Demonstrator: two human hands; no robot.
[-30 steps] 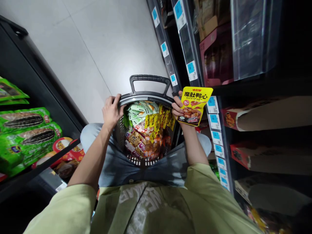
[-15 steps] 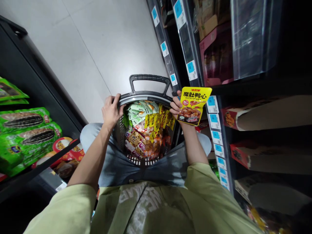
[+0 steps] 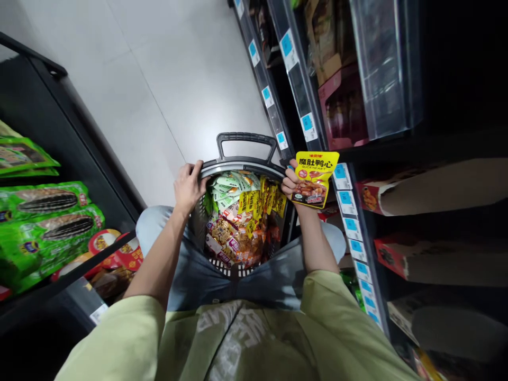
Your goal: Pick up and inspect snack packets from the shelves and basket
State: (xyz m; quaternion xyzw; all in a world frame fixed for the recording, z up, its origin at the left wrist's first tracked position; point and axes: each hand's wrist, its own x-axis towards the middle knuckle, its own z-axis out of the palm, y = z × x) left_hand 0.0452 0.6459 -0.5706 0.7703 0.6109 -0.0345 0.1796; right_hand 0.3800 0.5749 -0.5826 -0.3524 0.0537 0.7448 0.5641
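Note:
Between my knees stands a shopping basket [image 3: 234, 168] with a dark handle [image 3: 246, 136] folded toward the far side. Many small snack packets [image 3: 234, 230] fill it: pale green ones at the back, yellow ones at the right, brown and orange ones in front. My left hand [image 3: 189, 185] is closed around the left part of the rim. On the right, my right hand [image 3: 290, 177] holds a yellow duck heart packet [image 3: 315, 180], its printed front facing up, beside the basket's right rim. Whether these fingers also touch the rim is hard to see.
A dark shelf rack [image 3: 293, 69] with blue-and-white price tags rises close on my right, with open cartons [image 3: 391, 251] on it. To the left, another shelf bears green sunflower seed bags [image 3: 55, 225] and red round packs [image 3: 105, 243]. Grey tiled floor [image 3: 166, 63] stretches ahead.
The whole view has shifted slightly, so the basket and hands sit a little lower in the picture. Both hands keep their hold; the yellow packet stays in my right hand.

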